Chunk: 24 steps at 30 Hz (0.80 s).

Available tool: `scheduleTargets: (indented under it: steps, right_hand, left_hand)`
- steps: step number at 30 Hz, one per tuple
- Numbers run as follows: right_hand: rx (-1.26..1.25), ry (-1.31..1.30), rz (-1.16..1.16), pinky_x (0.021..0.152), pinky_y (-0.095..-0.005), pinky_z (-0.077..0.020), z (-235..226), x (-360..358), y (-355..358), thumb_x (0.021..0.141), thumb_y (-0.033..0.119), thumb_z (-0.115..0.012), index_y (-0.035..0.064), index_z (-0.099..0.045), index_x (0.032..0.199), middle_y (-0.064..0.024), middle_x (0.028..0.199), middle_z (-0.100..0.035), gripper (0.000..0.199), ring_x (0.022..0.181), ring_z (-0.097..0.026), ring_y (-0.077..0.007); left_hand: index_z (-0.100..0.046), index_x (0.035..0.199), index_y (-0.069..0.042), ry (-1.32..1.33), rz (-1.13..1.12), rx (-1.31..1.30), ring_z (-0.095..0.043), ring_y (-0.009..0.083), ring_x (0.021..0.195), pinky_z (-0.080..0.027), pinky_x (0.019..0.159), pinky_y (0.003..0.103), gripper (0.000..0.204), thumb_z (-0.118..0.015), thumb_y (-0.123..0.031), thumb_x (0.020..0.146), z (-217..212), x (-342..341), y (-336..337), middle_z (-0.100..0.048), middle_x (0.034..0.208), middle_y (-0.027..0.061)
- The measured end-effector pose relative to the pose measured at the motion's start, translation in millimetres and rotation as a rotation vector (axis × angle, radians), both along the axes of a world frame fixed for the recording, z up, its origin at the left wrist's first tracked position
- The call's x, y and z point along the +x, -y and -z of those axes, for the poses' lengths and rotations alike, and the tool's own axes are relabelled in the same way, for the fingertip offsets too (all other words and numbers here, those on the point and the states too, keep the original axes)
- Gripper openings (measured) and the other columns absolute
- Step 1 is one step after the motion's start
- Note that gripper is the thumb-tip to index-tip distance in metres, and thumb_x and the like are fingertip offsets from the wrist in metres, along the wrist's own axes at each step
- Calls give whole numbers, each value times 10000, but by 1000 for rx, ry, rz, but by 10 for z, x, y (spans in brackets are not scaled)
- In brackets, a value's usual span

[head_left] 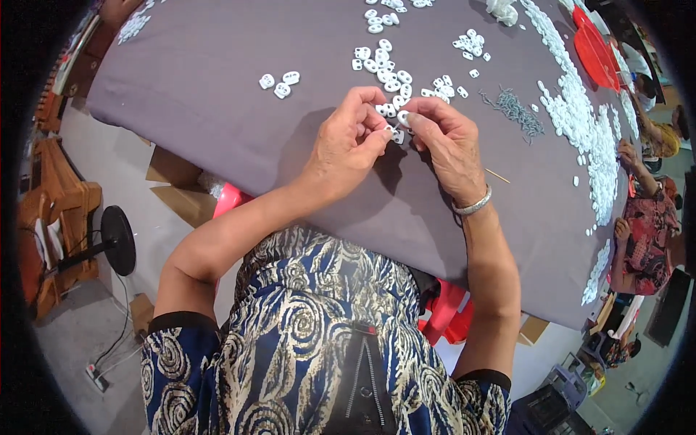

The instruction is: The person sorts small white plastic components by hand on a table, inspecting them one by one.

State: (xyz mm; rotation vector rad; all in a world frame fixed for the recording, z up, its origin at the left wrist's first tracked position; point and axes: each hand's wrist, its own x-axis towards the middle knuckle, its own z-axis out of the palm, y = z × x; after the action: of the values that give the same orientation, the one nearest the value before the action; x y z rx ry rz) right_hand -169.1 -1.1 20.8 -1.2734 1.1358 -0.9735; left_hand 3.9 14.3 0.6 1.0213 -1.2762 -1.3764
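Note:
Over the grey-covered table, my left hand (346, 145) pinches a small white plastic piece (397, 135) between thumb and fingers. Close beside it my right hand (448, 145), with a bracelet (473, 201) at the wrist, grips an oval white plastic piece with holes (404, 116). The fingertips of both hands nearly meet and partly cover the pieces. Just beyond them, a trail of similar oval white pieces (392, 85) runs away from me. Three more white pieces (283, 90) lie to the left. A pile of thin grey bits (513, 109), too small to make out, lies right of my right hand.
Small white pieces (580, 138) lie in a long heap along the table's right side, near a red basket (596, 51). A thin wooden stick (497, 175) lies by my right wrist. Other people (645, 232) sit at the right edge. A cardboard box (185, 188) stands below left.

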Motion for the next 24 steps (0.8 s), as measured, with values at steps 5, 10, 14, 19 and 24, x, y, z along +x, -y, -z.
scheduleTargets:
  steps: [5,10,14,19,24]
  right_hand:
    - [-1,-12,-3,563,-181,-374,-5,14,-2,910,109,-606,14,-659,990,52,780,-567,136,646,-453,-25]
    - [-32,-31,5,564,-184,-376,3,41,-7,907,106,-609,15,-660,983,56,777,-566,130,644,-450,-26]
    - [-10,-21,0,565,-183,-376,-27,34,-15,904,104,-612,15,-661,982,58,775,-564,128,645,-451,-24]
    - [-25,-23,-3,564,-183,-374,-15,31,-4,903,102,-610,15,-662,981,58,774,-565,128,646,-452,-22]
    - [-19,-34,-3,559,-184,-372,-20,28,-7,903,102,-607,15,-662,975,60,772,-565,126,642,-451,-21]
  left_hand:
    - [-449,1189,-11,36,20,-2,-516,57,672,-443,604,227,328,-553,-1,879,-20,15,-7,-534,809,12]
    - [-454,1185,-15,31,21,-10,-514,59,666,-444,606,229,322,-551,-9,878,7,28,-4,-528,804,9]
    - [-457,1178,-12,31,30,3,-515,63,660,-445,607,235,321,-555,-18,872,4,23,-5,-526,797,11]
    - [-465,1161,-12,38,20,-9,-511,65,649,-444,604,236,311,-557,-16,864,19,21,3,-526,784,11]
    - [-467,1139,-12,47,17,-20,-508,68,638,-440,590,237,295,-563,-24,860,21,16,6,-526,775,14]
